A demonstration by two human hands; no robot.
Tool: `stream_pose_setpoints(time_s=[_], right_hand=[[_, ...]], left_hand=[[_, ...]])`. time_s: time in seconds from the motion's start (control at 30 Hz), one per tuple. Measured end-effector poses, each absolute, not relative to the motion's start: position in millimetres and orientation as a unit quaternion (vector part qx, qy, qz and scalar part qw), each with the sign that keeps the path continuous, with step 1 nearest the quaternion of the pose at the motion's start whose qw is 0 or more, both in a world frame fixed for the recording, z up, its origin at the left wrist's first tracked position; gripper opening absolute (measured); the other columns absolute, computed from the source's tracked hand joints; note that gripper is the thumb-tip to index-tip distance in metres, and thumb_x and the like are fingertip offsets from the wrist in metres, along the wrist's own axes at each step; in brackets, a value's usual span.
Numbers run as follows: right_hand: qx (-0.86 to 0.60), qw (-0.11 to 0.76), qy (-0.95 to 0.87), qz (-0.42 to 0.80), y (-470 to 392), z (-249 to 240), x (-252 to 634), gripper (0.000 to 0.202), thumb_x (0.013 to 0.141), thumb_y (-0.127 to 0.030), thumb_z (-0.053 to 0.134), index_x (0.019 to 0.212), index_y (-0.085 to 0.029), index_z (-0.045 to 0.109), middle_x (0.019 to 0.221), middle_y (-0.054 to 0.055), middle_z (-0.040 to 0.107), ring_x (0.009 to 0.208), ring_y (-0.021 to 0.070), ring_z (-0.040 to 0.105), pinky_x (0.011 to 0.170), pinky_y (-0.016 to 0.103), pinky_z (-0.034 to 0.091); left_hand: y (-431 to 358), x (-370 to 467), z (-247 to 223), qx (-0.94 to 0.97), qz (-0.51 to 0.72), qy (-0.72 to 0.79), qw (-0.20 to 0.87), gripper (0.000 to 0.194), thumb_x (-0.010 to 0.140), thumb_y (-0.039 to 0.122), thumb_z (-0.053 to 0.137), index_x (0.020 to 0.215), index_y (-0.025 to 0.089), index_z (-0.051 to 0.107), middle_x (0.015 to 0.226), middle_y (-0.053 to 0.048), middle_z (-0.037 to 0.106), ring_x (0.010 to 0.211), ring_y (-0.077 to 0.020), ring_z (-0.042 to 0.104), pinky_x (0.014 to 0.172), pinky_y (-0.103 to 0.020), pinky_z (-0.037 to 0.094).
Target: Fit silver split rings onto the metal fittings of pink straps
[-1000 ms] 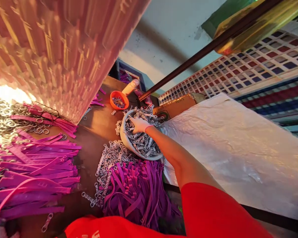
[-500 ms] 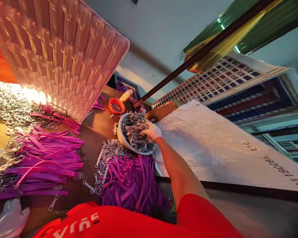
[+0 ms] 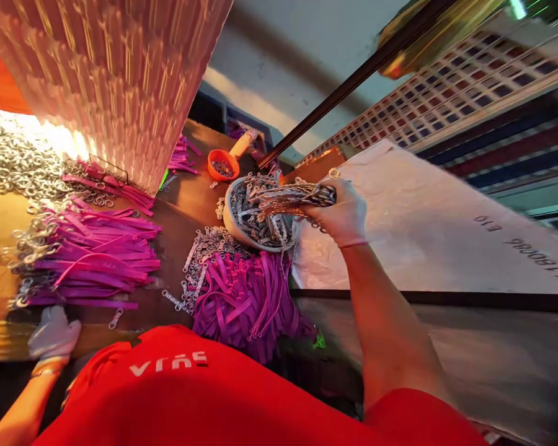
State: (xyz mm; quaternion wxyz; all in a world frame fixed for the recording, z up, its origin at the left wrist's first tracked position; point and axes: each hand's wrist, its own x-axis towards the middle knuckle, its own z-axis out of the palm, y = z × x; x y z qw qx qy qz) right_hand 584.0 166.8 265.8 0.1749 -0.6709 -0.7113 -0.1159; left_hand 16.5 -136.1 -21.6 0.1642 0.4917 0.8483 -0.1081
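Note:
My right hand (image 3: 345, 214), in a white glove, grips a bundle of metal chains (image 3: 297, 193) at one end. The bundle's other end stretches over a white bowl (image 3: 235, 226) heaped with more chains (image 3: 255, 217). At the table edge on the left, my left hand (image 3: 54, 334), also gloved, lies with its thumb apart and holds nothing that I can see. Just beyond it is a pile of purple straps (image 3: 102, 248) with metal rings at their left ends. Another heap of purple straps (image 3: 246, 297) with chain ends lies in front of the bowl.
A corrugated translucent panel (image 3: 121, 93) stands at the left, beside a brightly lit heap of metal rings (image 3: 9, 161). Behind the bowl is an orange cup (image 3: 224, 166) of small metal parts. To the right lies a large white wrapped package (image 3: 400, 217), with a dark pole (image 3: 335, 99) beyond.
My right hand has lifted the bundle of chains from the bowl and drawn it to the right. The view has shifted, so my left hand shows more fully at the table edge.

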Motion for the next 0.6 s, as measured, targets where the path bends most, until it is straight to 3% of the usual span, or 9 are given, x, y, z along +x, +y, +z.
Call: stream_pose_setpoints(time_s=[0.1, 0.2, 0.33, 0.47, 0.6], right_hand=[[-0.628, 0.185, -0.748, -0.106, 119, 235, 520, 0.049, 0.086, -0.052, 0.066, 0.125, -0.022, 0.06, 0.121, 0.015, 0.061, 0.113, 0.0336, 0.055, 0.099, 0.05, 0.045], [-0.634, 0.069, -0.77, 0.0, 72, 165, 444, 0.048, 0.095, -0.037, 0.053, 0.141, -0.021, 0.052, 0.136, 0.02, 0.052, 0.126, 0.0418, 0.042, 0.105, 0.057, 0.037], [-0.598, -0.023, -0.791, 0.127, 13, 58, 367, 0.056, 0.086, -0.015, 0.056, 0.14, -0.029, 0.056, 0.128, 0.014, 0.058, 0.124, 0.0369, 0.046, 0.102, 0.048, 0.042], [-0.619, -0.049, -0.767, 0.162, -25, 11, 346, 0.057, 0.087, -0.023, 0.057, 0.144, -0.03, 0.051, 0.136, 0.014, 0.053, 0.121, 0.0359, 0.048, 0.097, 0.049, 0.046], [-0.605, -0.064, -0.774, 0.174, -29, 20, 351, 0.069, 0.084, -0.032, 0.065, 0.149, -0.028, 0.043, 0.146, 0.016, 0.046, 0.126, 0.0377, 0.046, 0.097, 0.049, 0.047]], left_hand=[[-131, 27, 1, 0.485, -0.105, 0.85, 0.176, 0.045, 0.099, 0.041, 0.028, 0.116, 0.005, 0.049, 0.116, -0.019, 0.055, 0.092, -0.0272, 0.062, 0.062, -0.031, 0.035], [-130, 34, 15, 0.49, -0.097, 0.847, 0.183, 0.046, 0.1, 0.039, 0.028, 0.119, 0.002, 0.048, 0.118, -0.02, 0.054, 0.093, -0.0268, 0.062, 0.064, -0.032, 0.034], [-131, 36, 24, 0.501, -0.099, 0.841, 0.178, 0.049, 0.102, 0.038, 0.026, 0.123, -0.002, 0.045, 0.122, -0.023, 0.051, 0.097, -0.0277, 0.061, 0.067, -0.033, 0.034], [-131, 35, 27, 0.508, -0.105, 0.833, 0.194, 0.05, 0.103, 0.039, 0.021, 0.12, -0.002, 0.045, 0.122, -0.024, 0.05, 0.095, -0.0276, 0.062, 0.067, -0.034, 0.034], [-130, 33, 24, 0.507, -0.107, 0.834, 0.189, 0.05, 0.101, 0.041, 0.025, 0.119, -0.001, 0.047, 0.121, -0.024, 0.051, 0.093, -0.0287, 0.062, 0.066, -0.034, 0.036]])
